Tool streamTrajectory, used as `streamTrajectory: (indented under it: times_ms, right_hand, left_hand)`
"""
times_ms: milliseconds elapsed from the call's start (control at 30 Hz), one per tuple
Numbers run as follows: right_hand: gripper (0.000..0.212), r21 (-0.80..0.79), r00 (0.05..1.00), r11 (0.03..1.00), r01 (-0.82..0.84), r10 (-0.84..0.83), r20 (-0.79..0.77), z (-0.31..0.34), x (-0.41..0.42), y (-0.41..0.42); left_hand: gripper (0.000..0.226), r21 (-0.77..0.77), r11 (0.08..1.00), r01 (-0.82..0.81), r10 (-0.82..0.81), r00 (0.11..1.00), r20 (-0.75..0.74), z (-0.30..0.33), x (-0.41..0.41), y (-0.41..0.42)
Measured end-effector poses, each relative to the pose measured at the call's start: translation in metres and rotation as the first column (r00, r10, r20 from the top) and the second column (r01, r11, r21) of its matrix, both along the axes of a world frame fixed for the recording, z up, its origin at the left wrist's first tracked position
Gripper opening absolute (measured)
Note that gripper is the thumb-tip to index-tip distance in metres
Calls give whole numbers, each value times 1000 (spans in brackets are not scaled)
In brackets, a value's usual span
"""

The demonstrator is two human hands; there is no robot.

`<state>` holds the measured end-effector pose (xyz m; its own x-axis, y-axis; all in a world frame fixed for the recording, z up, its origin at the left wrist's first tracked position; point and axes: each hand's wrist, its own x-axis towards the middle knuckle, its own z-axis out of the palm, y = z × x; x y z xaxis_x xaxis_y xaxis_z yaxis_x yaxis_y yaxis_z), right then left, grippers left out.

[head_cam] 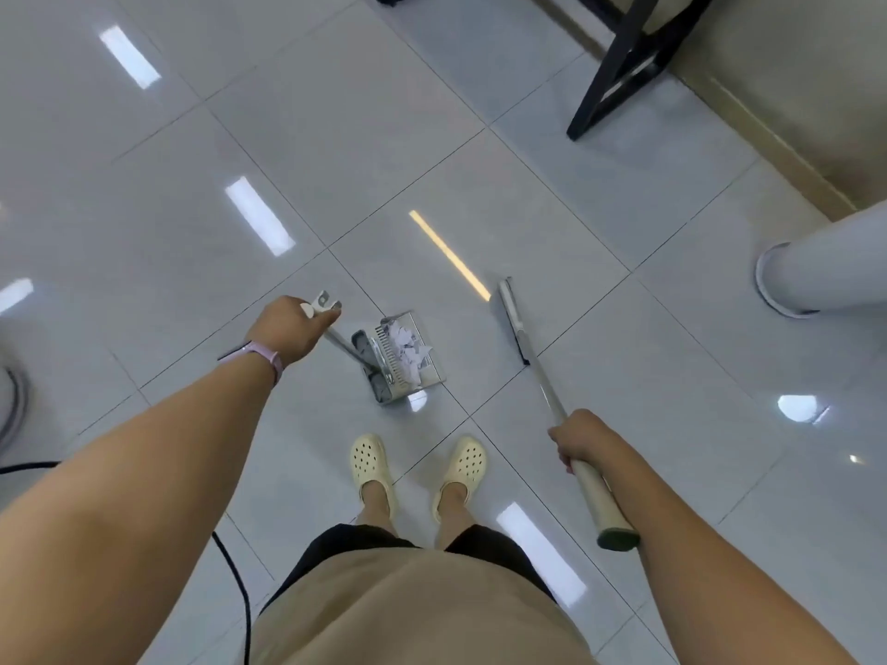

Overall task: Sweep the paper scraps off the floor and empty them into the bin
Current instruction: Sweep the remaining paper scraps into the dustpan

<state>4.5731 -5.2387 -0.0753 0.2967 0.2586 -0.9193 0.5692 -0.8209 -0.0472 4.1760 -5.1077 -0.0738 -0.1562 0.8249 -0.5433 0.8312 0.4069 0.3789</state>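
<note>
Where the left hand curls its fingers round the top of the dustpan handle at centre left, and the right hand wraps the broom handle at lower right, both grips suit light, stiff tools. The paper scraps lie heaped in the dustpan at frame centre; featherlight and loose, they would likely spill if the pan is tipped. No bin is identifiable.

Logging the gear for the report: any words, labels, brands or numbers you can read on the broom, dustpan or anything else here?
None readable.
Dustpan: no label showing.
Broom: no print visible.
Paper scraps: any marks too small and blurred to read.
</note>
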Motion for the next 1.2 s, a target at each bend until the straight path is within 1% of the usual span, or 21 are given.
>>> streamTrajectory:
  times_ms: [67, 100, 133, 167, 200, 233, 267, 300, 333, 367, 433, 500, 600, 700, 800, 867, 933, 1000, 1067, 1133, 1200]
  right_hand:
    - [15, -10, 993, 993, -121, 121, -11, -5, -16, 9]
    - [13, -49, 974, 973, -225, 224, -34, -6, -26, 13]
    - [15, -100, 946, 941, -323, 318, -59, -6, -38, 15]
    - [24, -141, 906, 896, -422, 413, -90, -3, -50, 18]
    - [28, -156, 834, 822, -548, 525, -167, -4, -56, 15]
    - [28, -171, 809, 792, -586, 559, -184, 0, -62, 13]
    - [23, -158, 860, 849, -505, 478, -180, -1, -64, 14]
    - [15, -121, 890, 888, -444, 422, -175, -1, -61, 19]
    - [10, -107, 892, 894, -436, 413, -182, 3, -57, 21]
    - [13, -133, 923, 922, -363, 336, -190, 10, -53, 25]
    - [13, -113, 958, 966, -234, 209, -197, 24, -39, 23]
    - [21, -88, 975, 991, -103, 83, -207, 42, -23, 20]
    - [23, -73, 982, 997, 6, -19, -188, 66, -6, 8]
    - [22, -31, 989, 998, 52, -56, -138, 78, -3, -3]
    - [20, 22, 998, 999, 27, -25, -64, 80, -13, -12]
    - [18, 45, 1000, 999, 12, -11, -19, 78, -23, -15]
    - [16, 54, 999, 998, 32, -33, 14, 78, -33, -15]
    - [18, 52, 998, 998, 47, -49, 34, 80, -41, -14]
    - [20, 50, 998, 998, 44, -47, 49, 85, -47, -10]
    - [21, 51, 997, 998, 37, -40, 60, 91, -54, -7]
    - [20, 59, 997, 997, 48, -51, 56, 97, -64, -5]
  left_hand:
    - [60, 5, 997, -79, 79, 997, -20, -8, -20, -6]
    - [60, 8, 995, -101, 102, 994, -34, -11, -27, -11]
    - [59, 9, 994, -107, 107, 993, -45, -15, -33, -17]
    - [59, 12, 995, -97, 98, 994, -55, -17, -35, -22]
    - [59, 12, 996, -93, 94, 994, -62, -19, -36, -25]
    - [59, 12, 996, -90, 90, 994, -66, -20, -36, -28]
    - [58, 15, 996, -86, 87, 994, -69, -19, -35, -29]
    - [56, 16, 996, -83, 84, 994, -71, -18, -34, -29]
    - [56, 16, 997, -80, 81, 994, -70, -16, -32, -28]
    - [55, 14, 997, -80, 81, 994, -67, -15, -32, -27]
    - [54, 11, 997, -73, 74, 995, -63, -14, -33, -27]
    - [55, 21, 998, -67, 69, 996, -54, -12, -36, -27]
    - [55, 28, 998, -62, 64, 997, -52, -9, -40, -29]
    - [54, 15, 998, -59, 60, 997, -40, -8, -45, -31]
    - [53, 1, 998, -57, 57, 998, -23, -6, -46, -34]
    - [51, -9, 998, -69, 69, 998, 9, -7, -49, -38]
    - [54, -17, 995, -102, 103, 993, 54, -8, -55, -45]
    - [55, -13, 986, -169, 170, 981, 96, -9, -65, -54]
    - [52, -10, 960, -280, 278, 949, 147, -3, -77, -59]
    - [48, -23, 905, -425, 419, 879, 226, 7, -92, -59]
    - [46, -26, 846, -533, 518, 808, 283, 20, -116, -58]
